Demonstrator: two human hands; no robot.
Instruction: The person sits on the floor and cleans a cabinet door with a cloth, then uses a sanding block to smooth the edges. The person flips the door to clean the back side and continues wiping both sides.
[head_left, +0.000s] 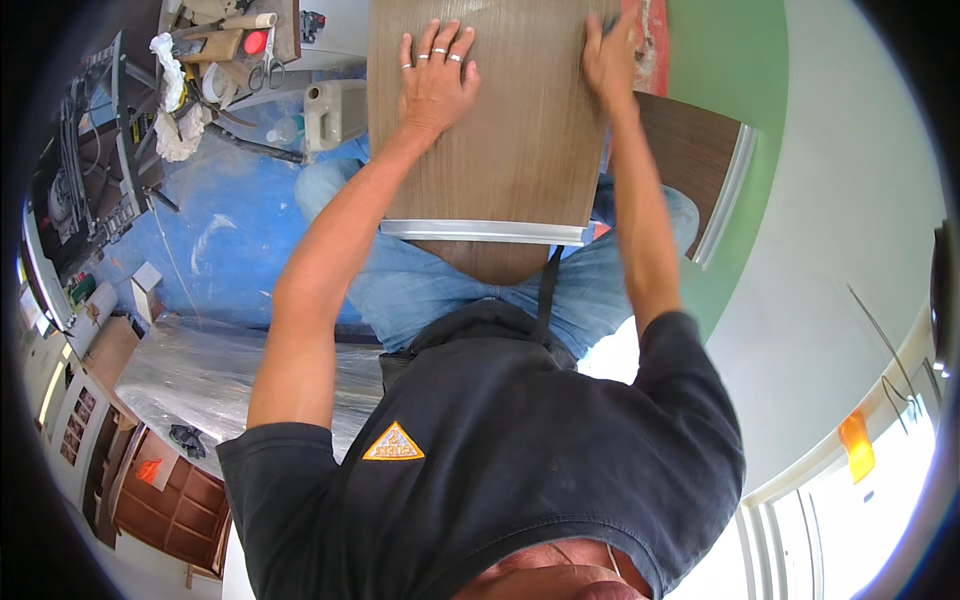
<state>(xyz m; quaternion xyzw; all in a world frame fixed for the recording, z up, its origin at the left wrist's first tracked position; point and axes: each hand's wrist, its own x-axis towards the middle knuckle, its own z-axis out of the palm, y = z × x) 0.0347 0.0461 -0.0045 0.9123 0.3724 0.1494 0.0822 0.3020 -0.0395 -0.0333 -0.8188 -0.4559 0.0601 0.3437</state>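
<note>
A brown wood-grain panel [515, 140] lies in front of me over my legs, with a silvery metal strip [485, 231] along its near edge. My left hand [436, 88] rests flat on the panel's left part, fingers spread, with light bands around the fingers. At the panel's far right edge is my right hand [610, 68], blurred by motion. Its fingers are bent around something small and dark that I cannot make out.
Right of my knee, a second brown panel [685, 145] with a metal strip [725, 195] leans by the green wall base [728, 90]. On the left are a jerrycan [335, 115], scissors [266, 70] on a cluttered worktop, and a plastic-wrapped item [200, 375] on the blue floor covering.
</note>
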